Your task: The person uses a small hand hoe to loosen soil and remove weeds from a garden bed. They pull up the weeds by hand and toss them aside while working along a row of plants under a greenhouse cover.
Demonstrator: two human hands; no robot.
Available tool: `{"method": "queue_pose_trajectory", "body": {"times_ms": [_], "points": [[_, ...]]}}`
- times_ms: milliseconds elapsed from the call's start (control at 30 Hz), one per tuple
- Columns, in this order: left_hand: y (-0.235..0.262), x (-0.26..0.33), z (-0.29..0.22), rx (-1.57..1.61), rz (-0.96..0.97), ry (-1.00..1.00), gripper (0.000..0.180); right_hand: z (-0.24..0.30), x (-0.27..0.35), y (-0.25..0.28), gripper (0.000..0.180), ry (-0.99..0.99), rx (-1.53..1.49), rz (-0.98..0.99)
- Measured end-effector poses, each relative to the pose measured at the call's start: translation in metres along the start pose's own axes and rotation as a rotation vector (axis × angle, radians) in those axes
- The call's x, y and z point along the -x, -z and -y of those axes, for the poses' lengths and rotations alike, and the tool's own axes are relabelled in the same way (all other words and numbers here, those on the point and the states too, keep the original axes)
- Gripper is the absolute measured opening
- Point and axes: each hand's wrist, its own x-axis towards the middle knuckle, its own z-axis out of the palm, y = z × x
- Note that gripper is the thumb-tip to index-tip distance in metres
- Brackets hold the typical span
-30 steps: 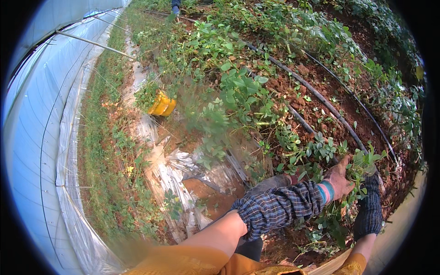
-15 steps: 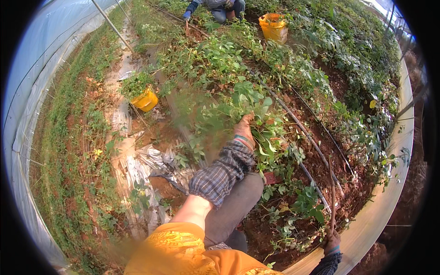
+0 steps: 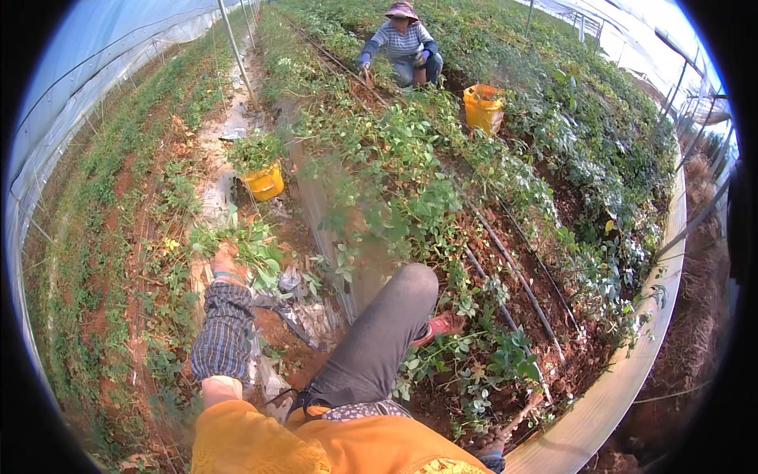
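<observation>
A bunch of leafy green weeds (image 3: 259,251) is in my left hand (image 3: 226,259), stretched out to the left over the path, just short of a yellow bucket (image 3: 264,182) heaped with greens. The fingers are closed round the stems and partly covered by leaves. Down at the lower right, my right hand (image 3: 491,442) grips a wooden handle (image 3: 523,412) close to the soil; what is at its other end cannot be made out. Leafy plants (image 3: 466,371) grow around my shoe (image 3: 439,327), between my two hands.
Another person (image 3: 401,47) crouches among the plants ahead, beside a second yellow bucket (image 3: 483,109). Black drip hoses (image 3: 521,278) run along the red soil. A pale board edge (image 3: 580,430) curves along the right. Torn plastic sheeting (image 3: 324,317) lies on the path.
My left hand has swung from the plant bed leftward to the path, carrying the weeds. My right hand has moved left and its handle now lies lower. The view has tilted up.
</observation>
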Motion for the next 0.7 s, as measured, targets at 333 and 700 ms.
{"method": "queue_pose_trajectory", "body": {"times_ms": [333,700], "points": [[0.071,-0.041,-0.039,0.051,-0.432,-0.015,0.069,-0.066,0.045,-0.094,0.017,0.131,0.273,0.116],[-0.05,-0.241,-0.137,0.251,0.085,-0.409,0.103,-0.215,0.039,-0.313,0.019,0.201,0.404,0.182]]}}
